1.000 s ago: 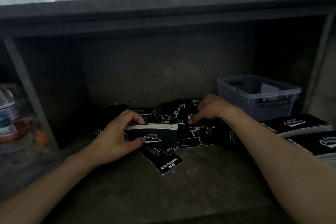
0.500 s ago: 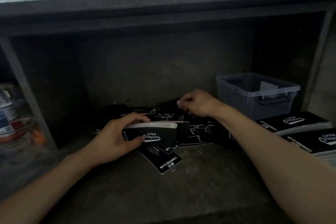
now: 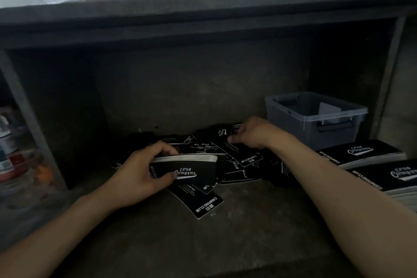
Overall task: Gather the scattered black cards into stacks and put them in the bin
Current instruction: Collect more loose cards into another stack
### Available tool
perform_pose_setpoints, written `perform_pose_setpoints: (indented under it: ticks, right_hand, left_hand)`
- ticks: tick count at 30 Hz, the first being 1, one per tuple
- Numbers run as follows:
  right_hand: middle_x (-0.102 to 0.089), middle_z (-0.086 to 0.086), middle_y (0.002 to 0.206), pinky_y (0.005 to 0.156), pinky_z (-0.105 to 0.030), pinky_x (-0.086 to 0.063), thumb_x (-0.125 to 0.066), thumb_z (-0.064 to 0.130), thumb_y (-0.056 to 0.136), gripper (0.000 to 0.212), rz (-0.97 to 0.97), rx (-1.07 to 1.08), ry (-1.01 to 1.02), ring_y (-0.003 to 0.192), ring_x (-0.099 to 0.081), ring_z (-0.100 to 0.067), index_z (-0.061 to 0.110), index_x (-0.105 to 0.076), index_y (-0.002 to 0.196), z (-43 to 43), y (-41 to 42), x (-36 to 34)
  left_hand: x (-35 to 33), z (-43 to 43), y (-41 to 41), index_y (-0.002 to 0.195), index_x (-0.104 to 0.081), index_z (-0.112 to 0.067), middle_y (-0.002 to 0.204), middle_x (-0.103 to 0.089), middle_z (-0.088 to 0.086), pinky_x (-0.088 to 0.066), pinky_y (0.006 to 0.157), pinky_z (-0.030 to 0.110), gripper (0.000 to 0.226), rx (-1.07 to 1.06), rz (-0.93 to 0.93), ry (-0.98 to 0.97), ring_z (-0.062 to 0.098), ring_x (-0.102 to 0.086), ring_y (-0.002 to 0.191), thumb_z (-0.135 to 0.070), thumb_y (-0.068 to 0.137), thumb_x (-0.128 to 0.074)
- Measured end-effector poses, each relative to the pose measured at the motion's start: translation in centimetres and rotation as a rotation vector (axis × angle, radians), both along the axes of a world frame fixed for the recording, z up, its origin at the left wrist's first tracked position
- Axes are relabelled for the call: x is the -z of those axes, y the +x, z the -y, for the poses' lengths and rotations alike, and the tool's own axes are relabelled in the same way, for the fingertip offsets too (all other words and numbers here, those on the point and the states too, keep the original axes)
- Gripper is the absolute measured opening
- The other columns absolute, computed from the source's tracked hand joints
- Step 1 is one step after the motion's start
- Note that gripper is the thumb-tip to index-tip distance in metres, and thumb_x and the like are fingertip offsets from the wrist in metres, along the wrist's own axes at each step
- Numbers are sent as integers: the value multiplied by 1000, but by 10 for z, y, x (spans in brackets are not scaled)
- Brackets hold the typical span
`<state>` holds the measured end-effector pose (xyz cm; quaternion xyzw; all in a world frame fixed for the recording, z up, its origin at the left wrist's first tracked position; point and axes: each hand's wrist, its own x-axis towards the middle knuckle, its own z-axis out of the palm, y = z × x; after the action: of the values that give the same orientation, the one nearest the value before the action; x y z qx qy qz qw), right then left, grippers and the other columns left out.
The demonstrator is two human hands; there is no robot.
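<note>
Left hand [image 3: 140, 174] grips a partial stack [image 3: 187, 166]; right hand [image 3: 250, 133] pinches a loose card [image 3: 234, 130] left of the bin [image 3: 316, 117]. Many scattered cards [image 3: 239, 162] remain.

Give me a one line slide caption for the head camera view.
Left hand grips a card stack; right hand picks loose cards beside the bin.

Two hands: left hand [image 3: 137, 178], right hand [image 3: 255, 133]. One bin [image 3: 316, 119]. Three card stacks: held stack [image 3: 191, 165], two side stacks [image 3: 361, 153]. Loose cards [image 3: 237, 162] perhaps dozen, too dim to count.
</note>
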<state>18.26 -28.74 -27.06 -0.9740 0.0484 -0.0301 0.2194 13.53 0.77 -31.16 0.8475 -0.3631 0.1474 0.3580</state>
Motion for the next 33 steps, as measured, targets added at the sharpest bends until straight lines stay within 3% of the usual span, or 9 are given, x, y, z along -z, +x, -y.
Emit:
perform_pose_setpoints:
  ticks: [3,6,9,12,15,19,24,27,33]
  right_hand:
    - [-59,-3,129,90,-29,-48,-82,57,65,82,-15,-11,-140,114,-57,-23,16,-56,130,-11,-1,4]
    - [-59,-5,125,80,-28,-51,-86,42,66,79,-48,7,-74,109,-60,-22,14,-55,133,-6,-4,-6]
    - [-61,-7,108,60,-29,-59,-84,18,73,64,-27,52,192,81,-63,-21,7,-55,129,4,-8,-13]
    - [-55,-12,117,44,-31,-57,-79,1,76,67,49,69,463,67,-57,-20,7,-47,134,6,-11,-15]
    - [-65,-22,107,50,-30,-56,-69,12,89,32,85,6,622,65,-64,-25,0,-56,116,0,-12,-19]
    - [-68,-24,109,63,-31,-57,-37,22,105,41,32,-110,810,87,-70,-32,-7,-41,133,-5,-15,-25]
    - [-67,-1,57,41,-16,-36,-58,16,96,21,21,-274,431,42,-56,-6,-2,-70,97,-1,-22,-27]
    - [-72,-2,64,40,-14,-39,-62,13,92,12,-59,-308,413,51,-64,-7,3,-69,94,-1,-23,-27]
    - [-71,18,65,55,-1,-39,-85,20,69,11,149,-338,209,62,-59,12,26,-79,77,5,-20,-26]
  left_hand:
    - [2,-1,2,106,-60,-36,104,-71,-13,-59,82,33,32,-23,-4,12,11,-71,95,-25,82,-80]
    - [3,-1,3,105,-61,-31,102,-73,-14,-58,82,27,35,-41,-7,12,7,-72,93,-13,83,-81]
    - [3,-1,2,105,-60,-29,101,-74,-14,-57,80,21,35,-35,-4,3,7,-72,91,-10,83,-81]
    - [3,0,1,106,-60,-28,101,-74,-15,-56,80,19,36,-26,-6,-3,6,-72,91,-10,82,-81]
    - [2,0,1,107,-60,-27,101,-74,-15,-56,80,20,36,-28,-9,-2,6,-72,91,-10,82,-81]
    - [3,0,1,106,-61,-27,101,-73,-13,-57,81,22,36,-28,-4,-3,8,-72,91,-9,82,-81]
    - [1,1,2,105,-65,-22,118,-64,-10,-52,94,23,38,-28,67,-11,8,-64,112,-4,77,-83]
    - [1,2,2,106,-66,-20,129,-59,-9,-47,103,24,38,-27,71,-14,5,-57,123,-3,77,-83]
    - [2,2,4,105,-66,-24,128,-59,-15,-48,103,27,33,-9,51,-32,6,-58,124,-26,75,-79]
